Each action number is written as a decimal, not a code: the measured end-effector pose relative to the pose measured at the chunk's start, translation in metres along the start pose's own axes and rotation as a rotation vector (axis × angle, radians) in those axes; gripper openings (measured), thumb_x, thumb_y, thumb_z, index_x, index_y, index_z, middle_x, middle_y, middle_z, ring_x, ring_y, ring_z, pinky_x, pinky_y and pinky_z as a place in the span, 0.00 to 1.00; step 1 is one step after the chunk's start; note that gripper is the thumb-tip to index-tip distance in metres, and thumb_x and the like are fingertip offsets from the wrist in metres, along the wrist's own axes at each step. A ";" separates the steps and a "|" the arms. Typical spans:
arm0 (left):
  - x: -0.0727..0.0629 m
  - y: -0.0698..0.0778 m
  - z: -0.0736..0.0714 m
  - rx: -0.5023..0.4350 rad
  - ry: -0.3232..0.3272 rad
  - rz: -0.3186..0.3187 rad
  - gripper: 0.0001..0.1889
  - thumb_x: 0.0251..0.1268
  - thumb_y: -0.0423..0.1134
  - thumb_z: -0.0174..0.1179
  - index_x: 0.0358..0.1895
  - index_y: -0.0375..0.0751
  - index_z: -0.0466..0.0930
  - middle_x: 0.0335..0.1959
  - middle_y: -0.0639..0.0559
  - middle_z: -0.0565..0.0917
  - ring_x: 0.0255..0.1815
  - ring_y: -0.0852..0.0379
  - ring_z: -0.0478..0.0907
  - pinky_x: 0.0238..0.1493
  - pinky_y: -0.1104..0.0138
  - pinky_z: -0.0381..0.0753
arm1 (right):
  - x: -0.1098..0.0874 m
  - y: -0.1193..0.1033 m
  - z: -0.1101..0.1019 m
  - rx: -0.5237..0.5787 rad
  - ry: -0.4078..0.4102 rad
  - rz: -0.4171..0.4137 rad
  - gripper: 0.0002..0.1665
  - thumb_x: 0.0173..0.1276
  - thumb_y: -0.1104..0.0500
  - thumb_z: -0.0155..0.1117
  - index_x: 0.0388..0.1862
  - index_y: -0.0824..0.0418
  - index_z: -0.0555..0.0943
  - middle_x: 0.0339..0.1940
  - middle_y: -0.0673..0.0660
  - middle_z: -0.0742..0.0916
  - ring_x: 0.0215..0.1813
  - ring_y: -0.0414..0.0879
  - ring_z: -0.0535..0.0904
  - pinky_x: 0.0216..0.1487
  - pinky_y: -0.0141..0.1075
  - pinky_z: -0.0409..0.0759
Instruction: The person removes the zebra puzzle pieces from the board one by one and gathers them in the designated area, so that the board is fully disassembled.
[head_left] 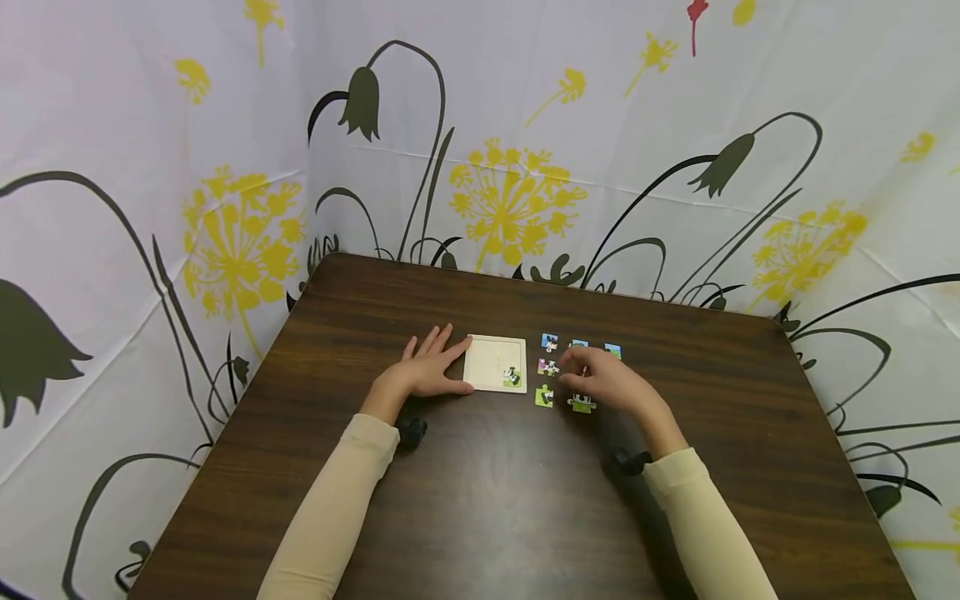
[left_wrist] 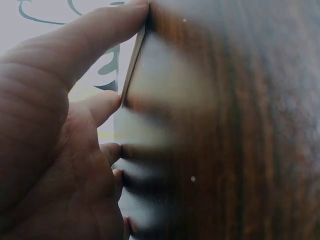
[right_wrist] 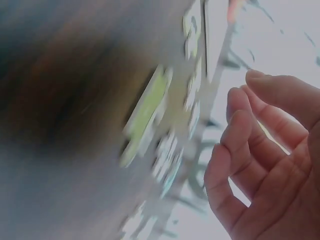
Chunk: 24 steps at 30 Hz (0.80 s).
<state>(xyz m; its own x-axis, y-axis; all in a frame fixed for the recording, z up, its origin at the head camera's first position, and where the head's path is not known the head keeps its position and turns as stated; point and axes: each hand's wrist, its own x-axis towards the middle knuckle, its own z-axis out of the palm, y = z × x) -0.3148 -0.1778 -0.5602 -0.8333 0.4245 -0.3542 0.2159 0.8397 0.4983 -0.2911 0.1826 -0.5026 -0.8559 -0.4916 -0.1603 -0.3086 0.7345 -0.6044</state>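
A shallow wooden puzzle tray (head_left: 487, 357) lies on the table, with one puzzle piece (head_left: 512, 377) in its lower right corner. My left hand (head_left: 426, 373) rests at the tray's left side, fingers spread. Its thumb and index fingertip touch the tray edge (left_wrist: 133, 67). Over the loose pieces to the right hovers my right hand (head_left: 611, 382), its fingers loosely bent. The right wrist view shows nothing between the thumb and fingertips (right_wrist: 240, 117). Beneath it lie a green-edged piece (head_left: 582, 404) and others, partly covered by the hand.
Several loose pieces lie in rows right of the tray, among them a blue one (head_left: 550, 342), a pink-marked one (head_left: 546, 367) and a green one (head_left: 544, 396). The dark wooden table (head_left: 495, 500) meets a flower-printed curtain (head_left: 517, 100) behind.
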 end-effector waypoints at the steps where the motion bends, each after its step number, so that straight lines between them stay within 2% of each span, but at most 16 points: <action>1: -0.001 0.000 0.000 0.002 -0.003 -0.004 0.55 0.70 0.71 0.62 0.91 0.62 0.40 0.92 0.47 0.28 0.92 0.43 0.21 0.85 0.37 0.21 | 0.007 -0.006 0.002 -0.018 -0.025 -0.015 0.15 0.79 0.56 0.68 0.60 0.60 0.84 0.41 0.53 0.90 0.41 0.44 0.84 0.44 0.41 0.83; 6: -0.002 0.003 -0.001 0.002 -0.011 -0.019 0.55 0.71 0.70 0.62 0.91 0.62 0.38 0.92 0.47 0.28 0.92 0.43 0.21 0.85 0.37 0.20 | 0.035 -0.029 0.012 -0.142 -0.122 -0.066 0.17 0.79 0.55 0.69 0.62 0.57 0.82 0.39 0.50 0.89 0.36 0.41 0.83 0.41 0.39 0.83; 14: -0.003 0.005 -0.008 -0.007 0.007 -0.002 0.54 0.72 0.68 0.62 0.91 0.61 0.39 0.92 0.48 0.28 0.92 0.44 0.21 0.85 0.38 0.20 | 0.062 -0.044 0.021 -0.271 -0.175 -0.091 0.22 0.78 0.55 0.69 0.68 0.57 0.80 0.35 0.49 0.88 0.32 0.39 0.81 0.38 0.37 0.81; 19: -0.004 0.004 -0.008 -0.013 0.013 -0.005 0.54 0.72 0.67 0.63 0.91 0.61 0.39 0.92 0.47 0.28 0.92 0.43 0.21 0.85 0.38 0.20 | 0.066 -0.047 0.026 -0.293 -0.172 -0.059 0.21 0.77 0.53 0.72 0.65 0.56 0.81 0.35 0.48 0.88 0.32 0.39 0.81 0.39 0.37 0.81; 24: -0.005 0.003 -0.004 -0.017 -0.012 -0.003 0.55 0.71 0.68 0.63 0.91 0.60 0.38 0.92 0.47 0.27 0.92 0.42 0.21 0.85 0.38 0.19 | 0.063 -0.047 0.032 -0.259 -0.191 -0.034 0.19 0.78 0.51 0.71 0.62 0.55 0.82 0.33 0.47 0.88 0.31 0.39 0.81 0.37 0.37 0.80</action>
<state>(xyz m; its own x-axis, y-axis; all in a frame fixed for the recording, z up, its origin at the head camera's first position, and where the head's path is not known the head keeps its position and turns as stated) -0.3118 -0.1790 -0.5540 -0.8276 0.4260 -0.3656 0.2045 0.8352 0.5105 -0.3176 0.1019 -0.5091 -0.7576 -0.5787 -0.3020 -0.4519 0.7988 -0.3972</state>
